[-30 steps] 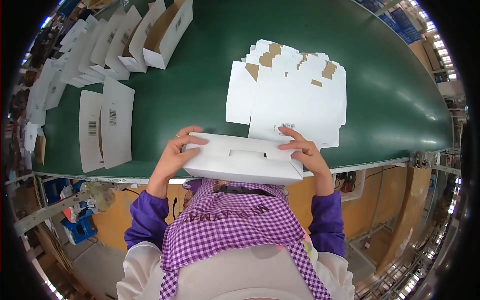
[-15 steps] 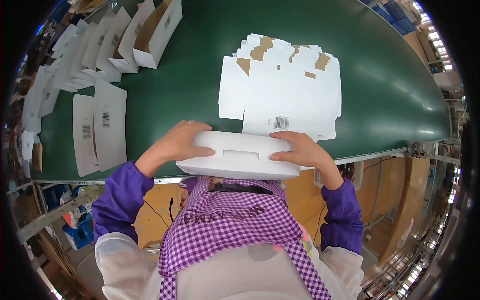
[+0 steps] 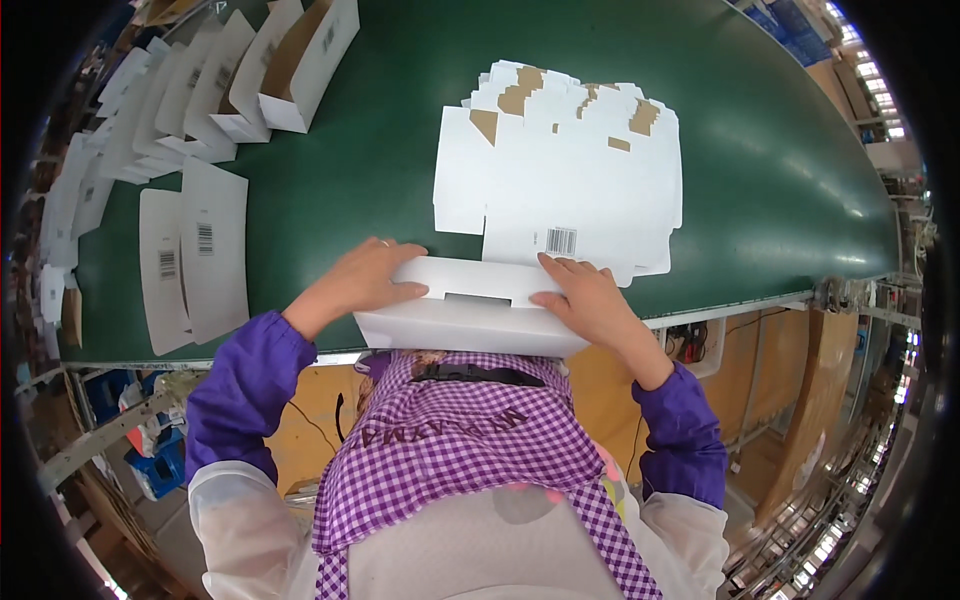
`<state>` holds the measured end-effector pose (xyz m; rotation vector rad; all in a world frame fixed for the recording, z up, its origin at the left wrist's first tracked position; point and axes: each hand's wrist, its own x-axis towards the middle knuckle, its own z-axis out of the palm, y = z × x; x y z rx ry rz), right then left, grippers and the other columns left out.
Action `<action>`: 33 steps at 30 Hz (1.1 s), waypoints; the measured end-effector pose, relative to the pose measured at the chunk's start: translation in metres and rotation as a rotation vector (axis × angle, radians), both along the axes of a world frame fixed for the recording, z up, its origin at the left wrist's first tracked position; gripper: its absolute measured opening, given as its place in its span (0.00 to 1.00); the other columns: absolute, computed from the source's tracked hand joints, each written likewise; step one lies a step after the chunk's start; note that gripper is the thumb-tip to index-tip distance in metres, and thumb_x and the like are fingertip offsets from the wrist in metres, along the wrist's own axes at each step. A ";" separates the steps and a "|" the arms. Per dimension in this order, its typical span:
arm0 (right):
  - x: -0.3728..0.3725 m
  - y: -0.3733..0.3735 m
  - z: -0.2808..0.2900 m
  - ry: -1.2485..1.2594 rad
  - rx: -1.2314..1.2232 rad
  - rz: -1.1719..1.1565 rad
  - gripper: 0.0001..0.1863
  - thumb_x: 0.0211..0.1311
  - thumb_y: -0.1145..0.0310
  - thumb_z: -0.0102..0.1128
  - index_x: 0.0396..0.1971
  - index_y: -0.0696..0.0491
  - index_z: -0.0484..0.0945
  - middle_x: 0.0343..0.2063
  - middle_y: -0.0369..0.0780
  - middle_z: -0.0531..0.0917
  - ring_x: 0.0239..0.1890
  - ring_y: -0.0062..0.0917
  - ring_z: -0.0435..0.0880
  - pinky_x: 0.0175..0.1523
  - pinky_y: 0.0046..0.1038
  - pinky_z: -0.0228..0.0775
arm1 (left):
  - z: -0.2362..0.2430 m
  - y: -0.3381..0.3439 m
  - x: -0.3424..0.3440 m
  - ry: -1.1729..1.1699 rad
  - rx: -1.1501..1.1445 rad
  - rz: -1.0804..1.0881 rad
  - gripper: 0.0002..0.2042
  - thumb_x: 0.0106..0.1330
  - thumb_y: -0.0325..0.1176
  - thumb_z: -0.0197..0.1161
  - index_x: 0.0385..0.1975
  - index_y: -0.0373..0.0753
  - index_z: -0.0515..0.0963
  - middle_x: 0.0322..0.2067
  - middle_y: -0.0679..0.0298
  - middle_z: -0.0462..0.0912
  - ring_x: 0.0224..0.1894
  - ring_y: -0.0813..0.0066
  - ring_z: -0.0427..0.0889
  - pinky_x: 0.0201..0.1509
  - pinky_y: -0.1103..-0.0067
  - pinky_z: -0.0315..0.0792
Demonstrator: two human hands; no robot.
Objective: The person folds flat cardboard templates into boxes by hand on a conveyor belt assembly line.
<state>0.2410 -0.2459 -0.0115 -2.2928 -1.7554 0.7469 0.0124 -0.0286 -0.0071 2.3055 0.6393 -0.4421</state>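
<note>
Where the near side of the stack meets the wearer's edge of the counter, a white box lies lengthwise between two bare hands. The left hand has its fingers clamped on one end, thumb on the upper face and the others toward the far edge; the right hand has its fingers clamped on the other end in much the same way. Whether the box touches the stack is hard to tell.

Folding seems well advanced on this one: it has its long, boxy shape, though its underside is hidden. Left of the stack, a row of boxes already stands folded, with a separate pair of panels upright on the nearer side; the sheets in the stack lie flat and appear left to do.

The card looks thin, stiff and smooth, white outside and plain brown inside. A narrow rectangular slot cuts the box's upper face, and the stacked sheets show notched, stepped edges.
</note>
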 end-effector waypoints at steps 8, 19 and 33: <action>0.008 0.002 0.035 0.164 -0.034 0.134 0.46 0.42 0.45 0.66 0.61 0.50 0.62 0.58 0.46 0.67 0.58 0.41 0.65 0.60 0.45 0.53 | 0.016 0.023 -0.021 -0.155 -0.302 -0.101 0.44 0.45 0.51 0.71 0.63 0.43 0.60 0.58 0.52 0.64 0.62 0.55 0.58 0.66 0.67 0.53; 0.027 0.023 0.030 0.273 0.208 0.030 0.45 0.36 0.58 0.71 0.61 0.47 0.63 0.52 0.47 0.71 0.55 0.40 0.68 0.61 0.35 0.56 | -0.067 -0.012 -0.095 -0.543 -0.720 1.374 0.33 0.61 0.56 0.57 0.59 0.39 0.62 0.53 0.61 0.69 0.56 0.70 0.66 0.59 0.69 0.59; -0.078 0.114 -0.075 1.163 0.065 -0.235 0.34 0.61 0.59 0.58 0.65 0.50 0.56 0.55 0.45 0.70 0.54 0.27 0.71 0.58 0.27 0.63 | 0.032 0.002 -0.104 -0.716 -0.186 1.071 0.10 0.64 0.30 0.58 0.39 0.29 0.76 0.31 0.63 0.83 0.30 0.82 0.79 0.35 0.84 0.73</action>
